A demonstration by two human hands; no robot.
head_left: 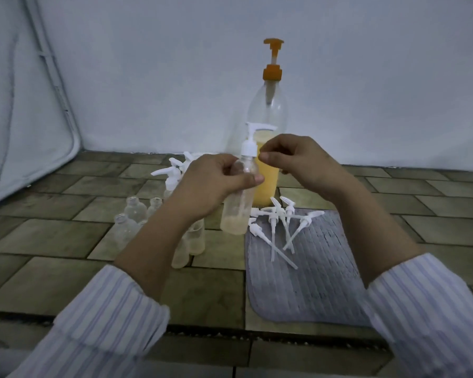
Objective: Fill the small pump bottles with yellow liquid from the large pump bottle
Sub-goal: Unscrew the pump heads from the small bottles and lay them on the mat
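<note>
My left hand (216, 181) grips a small clear bottle (236, 211) round its upper body, holding it upright above the floor. A little yellow liquid lies in its bottom, and a white pump top (253, 140) sits on its neck. My right hand (298, 162) hovers just right of that pump collar, fingers curled with fingertips close together, holding nothing that I can see. Behind both hands stands the large clear pump bottle (268, 113) with an orange pump head, about a third full of yellow liquid.
Several loose white pump tops (281, 222) lie on a grey ribbed mat (309, 271) at the right. Several small uncapped bottles (133, 214) stand left of my forearm, and capped ones (172, 175) behind them. White fabric walls close the back and left of the tiled floor.
</note>
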